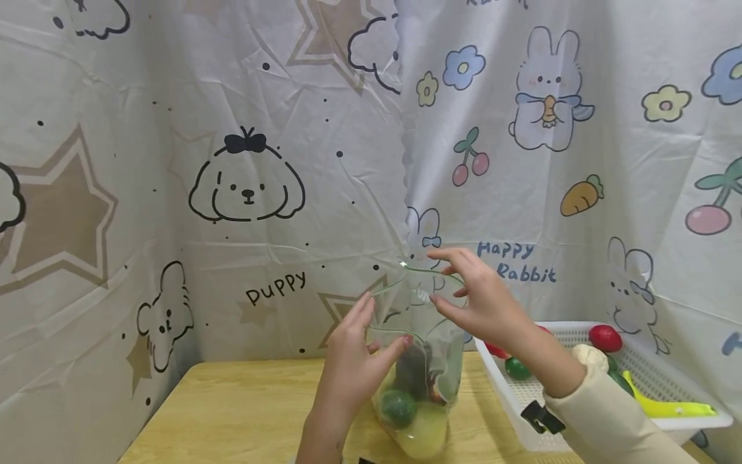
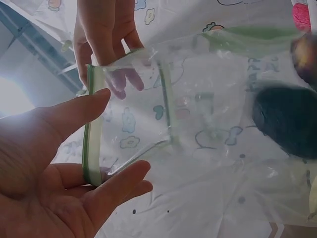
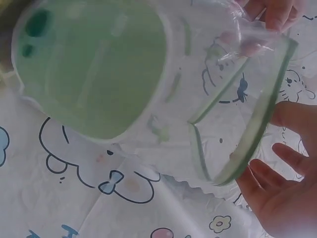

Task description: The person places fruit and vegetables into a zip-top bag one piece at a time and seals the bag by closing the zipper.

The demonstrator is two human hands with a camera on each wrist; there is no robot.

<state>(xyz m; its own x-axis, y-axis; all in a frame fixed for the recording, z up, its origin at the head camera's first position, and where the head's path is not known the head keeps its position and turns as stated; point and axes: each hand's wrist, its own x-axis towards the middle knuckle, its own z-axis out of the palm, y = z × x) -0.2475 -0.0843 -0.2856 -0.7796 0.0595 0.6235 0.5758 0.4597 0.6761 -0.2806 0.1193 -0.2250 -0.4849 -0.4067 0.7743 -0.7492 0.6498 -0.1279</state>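
Note:
A clear zip bag (image 1: pixel 443 361) with a green-edged mouth stands upright on the wooden table, its mouth spread wide. Inside it are a round dark green item (image 1: pixel 398 408), a yellow item (image 1: pixel 423 438) and a dark piece behind them. My left hand (image 1: pixel 359 348) is at the mouth's left side, thumb over the near rim and fingers at the left corner. Opposite, my right hand (image 1: pixel 472 290) touches the right side of the rim with thumb and fingers apart. In the right wrist view, those fingertips (image 3: pixel 247 181) lie right at the green strip (image 3: pixel 257 144).
A white plastic basket (image 1: pixel 524 435) stands at the right under my right forearm. It holds a yellow banana (image 1: pixel 672 407), a cauliflower-like piece (image 1: pixel 591 356), a red item (image 1: pixel 605 337) and green ones (image 1: pixel 518 368). A printed cloth (image 1: pixel 324 212) hangs behind the table (image 1: pixel 243 399).

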